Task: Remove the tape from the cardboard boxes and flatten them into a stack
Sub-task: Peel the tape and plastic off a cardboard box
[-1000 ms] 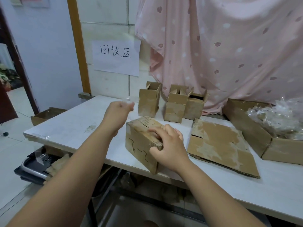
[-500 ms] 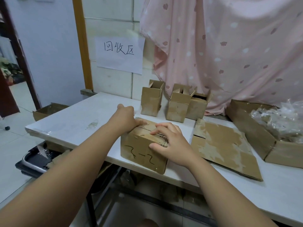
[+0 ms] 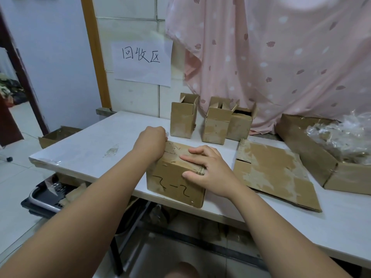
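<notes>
- The taped box (image 3: 174,177) sits at the near edge of the table (image 3: 90,149), centre of the frame, with black squiggles on its front face.
- It looks light and fairly stiff: worn corrugated card, scuffed and scored on top. I judge its walls buckle if squeezed mid-panel, so hold it at the corners and edges.
- The tape is probably thin, clingy and quick to tear. Lift it from a loose end at the top seam and peel it low.
- The right hand (image 3: 208,169) steadies the box. Its fingers (image 3: 197,152) are spread flat on the top and the thumb presses the front face just under the edge.
- The left hand (image 3: 152,141) is at the box's far left top corner with its fingers curled under. I cannot tell whether they pinch tape, card or nothing.
- Counted: one closed box in hand.
- Three open-topped small boxes (image 3: 183,119) stand upright behind it.
- One flattened cardboard piece (image 3: 275,173) lies to its right; more layers beneath cannot be ruled out.
- One large open carton (image 3: 313,157) at the right edge holds crumpled clear tape (image 3: 341,137).
- One low box (image 3: 58,135) stands beyond the table's left end.
</notes>
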A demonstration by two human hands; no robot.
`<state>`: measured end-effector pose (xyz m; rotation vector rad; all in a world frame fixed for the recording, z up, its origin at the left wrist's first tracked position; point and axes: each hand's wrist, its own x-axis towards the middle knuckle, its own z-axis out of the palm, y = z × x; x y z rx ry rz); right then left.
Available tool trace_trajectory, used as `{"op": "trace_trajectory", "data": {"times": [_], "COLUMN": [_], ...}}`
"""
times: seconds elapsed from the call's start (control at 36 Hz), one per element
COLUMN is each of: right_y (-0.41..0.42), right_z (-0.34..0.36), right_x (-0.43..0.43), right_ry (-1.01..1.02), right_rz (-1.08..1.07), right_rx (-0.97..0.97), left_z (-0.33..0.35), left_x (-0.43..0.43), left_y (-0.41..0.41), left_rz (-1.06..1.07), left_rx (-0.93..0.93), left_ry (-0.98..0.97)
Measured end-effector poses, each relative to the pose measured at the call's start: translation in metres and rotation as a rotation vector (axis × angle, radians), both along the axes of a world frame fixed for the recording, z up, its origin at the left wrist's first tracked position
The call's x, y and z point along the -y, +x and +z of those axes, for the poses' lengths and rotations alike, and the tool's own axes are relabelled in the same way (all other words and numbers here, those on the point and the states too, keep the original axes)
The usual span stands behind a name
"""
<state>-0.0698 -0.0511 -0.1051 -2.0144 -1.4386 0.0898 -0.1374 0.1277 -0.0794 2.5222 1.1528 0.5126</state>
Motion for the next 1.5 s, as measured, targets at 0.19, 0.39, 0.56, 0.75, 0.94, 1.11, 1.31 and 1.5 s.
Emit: {"op": "trace_trajectory", "data": {"times": [0.19, 0.39, 0.56, 0.75, 0.94, 1.11, 1.31, 1.5], "right_y": [0.002, -0.003, -0.008, -0.008, -0.008, -0.008, -0.010, -0.012], "right_z": [0.001, -0.004, -0.005, -0.008, -0.008, -0.007, -0.006, -0.005], "right_x": [0.001, -0.002, -0.001, -0.002, -0.003, -0.002, -0.004, -0.006], "right_ry": [0.007, 0.067, 0.074, 0.094, 0.095, 0.087, 0.083, 0.072], "right_rz": [-0.007, -0.055, -0.095, -0.148, -0.164, -0.170, -0.188, -0.208], "right_rx": [-0.036, -0.094, -0.076, -0.050, -0.043, -0.048, -0.057, -0.055], "left_z": [-0.005, -0.019, -0.031, -0.041, -0.051, -0.051, -0.045, -0.039], "left_x": [-0.019, -0.026, -0.013, 0.003, 0.012, 0.018, 0.021, 0.027], "left_y": [-0.003, -0.010, -0.010, -0.012, -0.018, -0.020, -0.037, -0.057], "left_rz": [-0.024, 0.129, 0.311, 0.387, 0.253, 0.269, 0.075, -0.066], "left_rx": [0.023, 0.304, 0.986, 1.295, 1.551, 1.614, 1.622, 1.049], "left_ry": [0.011, -0.411, -1.134, -1.236, -1.209, -1.106, -1.191, -0.688]}}
